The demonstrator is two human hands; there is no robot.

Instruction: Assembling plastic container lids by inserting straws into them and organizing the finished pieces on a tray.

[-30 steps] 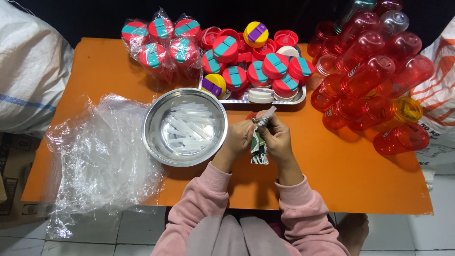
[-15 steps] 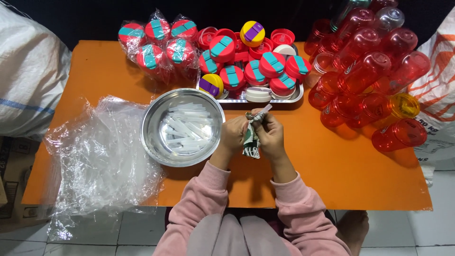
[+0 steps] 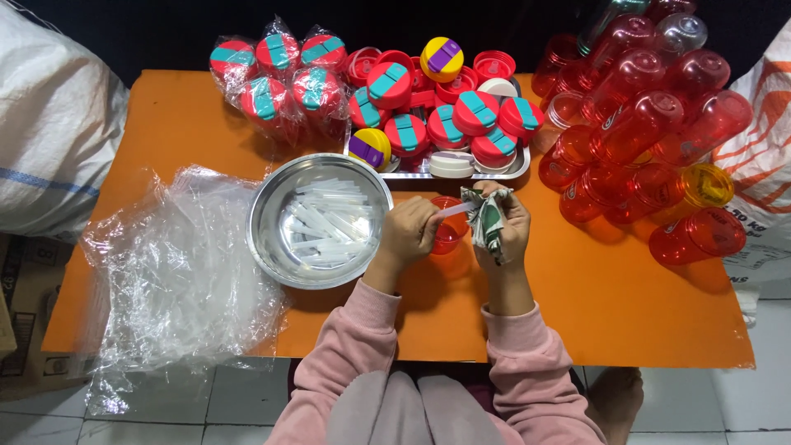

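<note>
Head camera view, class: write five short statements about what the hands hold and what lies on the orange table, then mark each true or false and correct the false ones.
1. The left hand pinches one end of a thin white straw. True.
2. The right hand holds a yellow lid. False: it holds a crumpled green and white cloth.
3. The steel bowl holds white straws. True.
4. The clear plastic bags lie to the right of the bowl. False: they lie to its left.
5. The red cups are stacked upright in one tall tower. False: they lie in a loose pile on the table's right side.
</note>
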